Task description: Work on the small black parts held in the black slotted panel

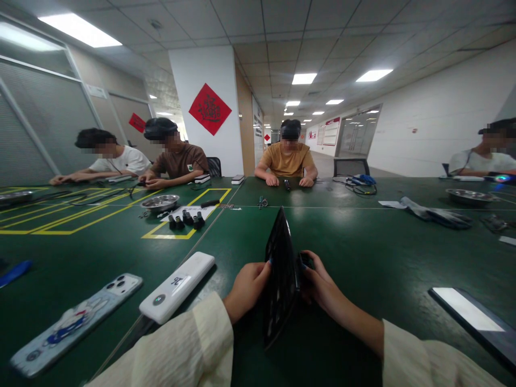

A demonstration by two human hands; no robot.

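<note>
A thin black flat panel (281, 279) stands on edge, upright and slightly tilted, above the green table in front of me. My left hand (250, 285) grips its left face, with the thumb pressed on the dark surface. What is on that face is too dark to read. My right hand (319, 282) is on the other side of the panel, its fingers curled round a small dark object (305, 260) close against the panel's right edge. The object's kind is not clear, nor whether it is joined to the panel.
To my left lie a white power bank (177, 287) and a phone in a cartoon case (76, 325). A device with a lit screen (467, 309) lies right. Farther off are a metal bowl (160, 202), several black cylindrical parts (187, 219) and gloves (435, 213). Several people sit around the table.
</note>
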